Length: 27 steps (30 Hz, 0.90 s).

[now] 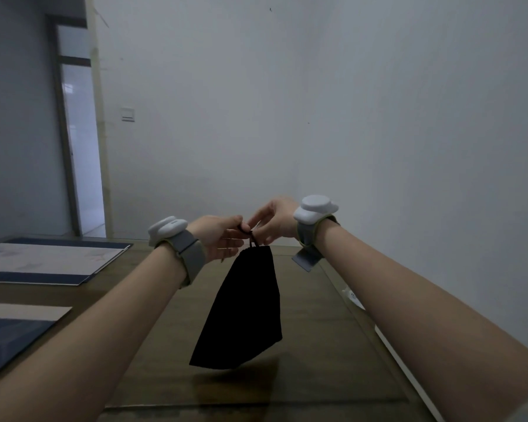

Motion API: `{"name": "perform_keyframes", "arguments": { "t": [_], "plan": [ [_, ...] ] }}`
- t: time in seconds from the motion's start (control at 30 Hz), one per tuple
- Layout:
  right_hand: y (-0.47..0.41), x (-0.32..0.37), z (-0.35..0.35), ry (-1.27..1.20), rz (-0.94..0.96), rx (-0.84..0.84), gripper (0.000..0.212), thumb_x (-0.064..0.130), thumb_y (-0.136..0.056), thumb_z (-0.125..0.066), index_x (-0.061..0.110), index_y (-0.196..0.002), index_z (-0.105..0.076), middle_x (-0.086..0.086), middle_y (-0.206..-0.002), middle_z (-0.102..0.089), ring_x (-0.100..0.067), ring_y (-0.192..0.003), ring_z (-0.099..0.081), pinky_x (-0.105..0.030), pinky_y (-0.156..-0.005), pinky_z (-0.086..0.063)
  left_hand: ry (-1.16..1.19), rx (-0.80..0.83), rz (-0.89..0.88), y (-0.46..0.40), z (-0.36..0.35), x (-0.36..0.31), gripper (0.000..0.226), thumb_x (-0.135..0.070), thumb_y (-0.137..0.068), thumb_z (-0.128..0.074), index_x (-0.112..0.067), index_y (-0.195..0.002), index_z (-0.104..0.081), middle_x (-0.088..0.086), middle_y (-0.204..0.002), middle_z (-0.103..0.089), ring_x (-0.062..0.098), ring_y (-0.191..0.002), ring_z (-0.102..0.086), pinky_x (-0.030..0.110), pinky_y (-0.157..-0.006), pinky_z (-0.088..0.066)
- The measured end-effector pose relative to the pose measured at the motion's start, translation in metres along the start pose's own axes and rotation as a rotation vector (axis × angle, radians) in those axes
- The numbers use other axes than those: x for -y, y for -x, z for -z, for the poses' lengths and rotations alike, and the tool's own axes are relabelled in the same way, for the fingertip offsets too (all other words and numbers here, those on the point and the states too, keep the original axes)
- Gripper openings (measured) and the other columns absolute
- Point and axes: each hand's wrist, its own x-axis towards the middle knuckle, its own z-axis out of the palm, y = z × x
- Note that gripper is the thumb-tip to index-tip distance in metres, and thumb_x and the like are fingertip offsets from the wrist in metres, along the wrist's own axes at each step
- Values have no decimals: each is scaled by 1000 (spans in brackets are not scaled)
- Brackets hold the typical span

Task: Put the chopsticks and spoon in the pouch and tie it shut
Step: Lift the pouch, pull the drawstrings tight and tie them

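Left hand [218, 236] pinched drawstring [247, 231] at neck of black pouch [241, 309], which hung below, clear of table [317, 345]. Right hand [273, 222] just beside, fingers loosely curled on cord. Tying step seemingly underway; next: cinch knot tight. Chopsticks, spoon unseen.

One wide-angle view only, from the person's head, facing forward and slightly down along both forearms. The desk [333, 345] fills the lower frame and runs away towards a plain wall [378, 117] ahead, with a doorway [80, 147] at far left. The arms sit near the lens.
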Motion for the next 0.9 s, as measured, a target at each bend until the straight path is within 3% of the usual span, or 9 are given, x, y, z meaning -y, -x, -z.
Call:
{"name": "perform_keyframes", "arguments": {
  "t": [0.2, 0.27, 0.43, 0.57, 0.7, 0.9],
  "plan": [
    [3, -9, 0, 18, -66, -70, 20, -3, -76, -70, -8, -96, -71, -9, -62, -64, -13, -52, -61, -20, -59, -57, 45, -106, -24, -2, 5, 5, 39, -25, -96, -42, -14, -59, -47, -2, -58, -67, 14, -68, -54, 25, -61, -42],
    [3, -14, 1, -17, -92, -96, 20, -3, -76, -70, -9, -96, -71, -8, -59, -64, -11, -50, -61, -19, -58, -57, 99, -78, -21, -2, 11, 7, 40, -25, -97, -38, -14, -59, -43, -5, -50, -69, 16, -73, -57, 26, -66, -42],
    [4, -20, 3, -21, -130, -160, 20, -2, -79, -67, -11, -97, -70, -10, -59, -62, -14, -50, -57, -15, -48, -52, 233, 32, -33, -2, 15, 12, 40, -26, -98, -35, -17, -60, -39, -3, -58, -73, 13, -82, -65, 29, -77, -45],
    [9, -25, 3, 115, -163, -163, 16, 7, -80, -69, -2, -92, -74, -7, -63, -64, -12, -50, -58, -15, -50, -54, 172, -3, -8, -5, 19, 15, 40, -28, -98, -34, -18, -60, -38, -8, -43, -58, 5, -58, -70, 28, -67, -41],
    [8, -27, 0, 172, -166, -156, 15, 7, -80, -68, -1, -92, -74, -1, -53, -61, 1, -29, -52, -9, -38, -45, 41, -79, 19, -7, 18, 14, 39, -30, -98, -35, -19, -60, -37, -5, -32, -48, 2, -41, -62, 25, -59, -32],
    [8, -24, 0, 235, -190, -122, 16, 6, -81, -66, -1, -94, -73, -2, -55, -61, 2, -27, -51, -9, -40, -45, -59, -136, 40, -7, 12, 13, 39, -30, -97, -36, -19, -59, -38, -4, -25, -37, 2, -31, -54, 24, -54, -26]
  ]
}}
